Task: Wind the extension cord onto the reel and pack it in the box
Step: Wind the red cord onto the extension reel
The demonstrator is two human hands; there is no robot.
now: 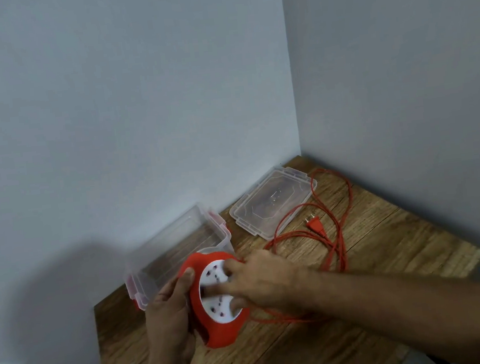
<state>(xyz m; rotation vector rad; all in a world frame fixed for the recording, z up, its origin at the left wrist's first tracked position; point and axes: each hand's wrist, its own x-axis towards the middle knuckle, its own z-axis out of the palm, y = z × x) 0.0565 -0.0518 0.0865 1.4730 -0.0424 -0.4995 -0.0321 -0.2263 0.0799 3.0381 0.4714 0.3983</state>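
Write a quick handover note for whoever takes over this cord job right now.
Left hand grips the red rim of the reel, holding it just above the table.
Right hand rests on the reel's white socket face, fingers on it.
Most of the cord lies loose on the table to the right; its plug sits free beside the lid.
The box stands open and empty behind the reel.
Done: box opened, reel in hand.
Left: wind the cord, put the reel in the box.
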